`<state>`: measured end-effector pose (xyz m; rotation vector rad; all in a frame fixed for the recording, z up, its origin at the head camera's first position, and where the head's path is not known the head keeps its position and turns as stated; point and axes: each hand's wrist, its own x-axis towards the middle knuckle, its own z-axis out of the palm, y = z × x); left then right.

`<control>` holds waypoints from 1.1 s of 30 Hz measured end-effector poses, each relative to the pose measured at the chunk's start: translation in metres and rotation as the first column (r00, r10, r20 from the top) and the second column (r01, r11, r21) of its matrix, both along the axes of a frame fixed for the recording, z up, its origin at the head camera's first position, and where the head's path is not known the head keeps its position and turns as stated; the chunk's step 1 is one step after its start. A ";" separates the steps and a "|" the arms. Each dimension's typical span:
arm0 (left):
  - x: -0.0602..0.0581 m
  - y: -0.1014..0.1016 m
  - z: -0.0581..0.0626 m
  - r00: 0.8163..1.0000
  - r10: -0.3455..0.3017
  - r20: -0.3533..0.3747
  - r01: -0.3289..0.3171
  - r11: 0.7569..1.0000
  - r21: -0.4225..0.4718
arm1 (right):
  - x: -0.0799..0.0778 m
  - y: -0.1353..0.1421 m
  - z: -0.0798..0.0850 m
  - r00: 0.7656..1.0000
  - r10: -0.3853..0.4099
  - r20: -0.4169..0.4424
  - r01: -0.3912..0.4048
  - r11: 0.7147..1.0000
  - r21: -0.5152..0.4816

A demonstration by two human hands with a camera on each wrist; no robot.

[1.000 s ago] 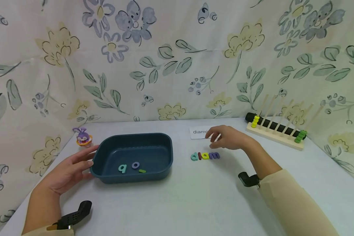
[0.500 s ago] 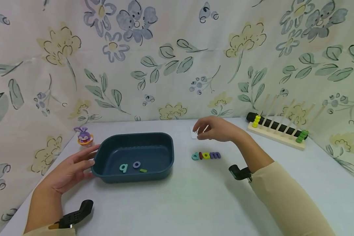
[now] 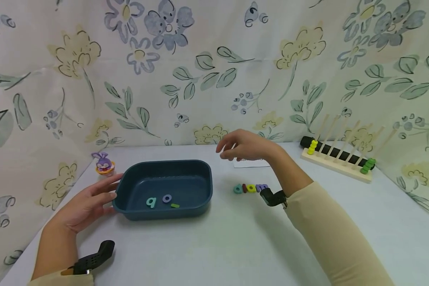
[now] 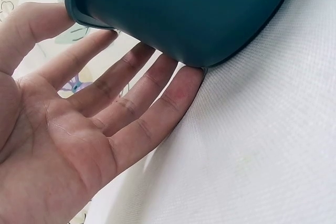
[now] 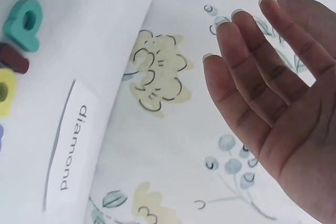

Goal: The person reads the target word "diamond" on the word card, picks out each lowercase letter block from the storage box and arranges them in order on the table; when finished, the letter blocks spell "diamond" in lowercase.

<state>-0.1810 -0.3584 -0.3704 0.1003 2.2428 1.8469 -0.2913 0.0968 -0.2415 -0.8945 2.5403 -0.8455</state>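
Observation:
My left hand (image 3: 89,202) rests its fairly straight fingers and thumb against the left end of a dark teal tray (image 3: 162,215); the left wrist view shows the fingertips (image 4: 181,85) at its outer wall. Inside the tray lie a teal letter like a q (image 3: 151,202), a purple o (image 3: 167,198) and a small green piece (image 3: 175,205). Raised above the back of the table, my right hand (image 3: 246,145) holds nothing, its fingers loosely bent. Below it is a white card (image 5: 68,150) reading "diamond". A teal d (image 3: 238,189), dark red (image 3: 244,188), yellow (image 3: 251,188) and purple (image 3: 261,187) letters form a row.
A purple rabbit toy (image 3: 104,163) stands behind the tray's left end. At the back right is a wooden peg rack (image 3: 336,165) with yellow and green beads, a black cylinder (image 3: 307,142) behind it. Floral cloth (image 3: 214,99) hangs along the table's back edge.
My right hand has moved left and up, away from the letter row and past the card, bringing its wrist camera close to the purple letter. My left hand stays against the tray.

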 end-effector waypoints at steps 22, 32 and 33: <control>0.002 0.000 0.001 0.999 0.037 -0.001 -0.037 0.999 -0.021 | -0.012 -0.075 0.013 0.993 0.115 0.042 -0.118 0.988 0.098; 0.002 0.002 0.003 1.000 0.029 -0.001 -0.029 1.000 -0.005 | -0.013 -0.108 0.003 0.977 0.196 0.082 -0.203 0.975 0.087; 0.002 0.002 0.002 1.000 0.031 0.000 -0.031 1.000 -0.004 | -0.014 -0.110 0.001 0.974 0.202 0.098 -0.211 0.974 0.084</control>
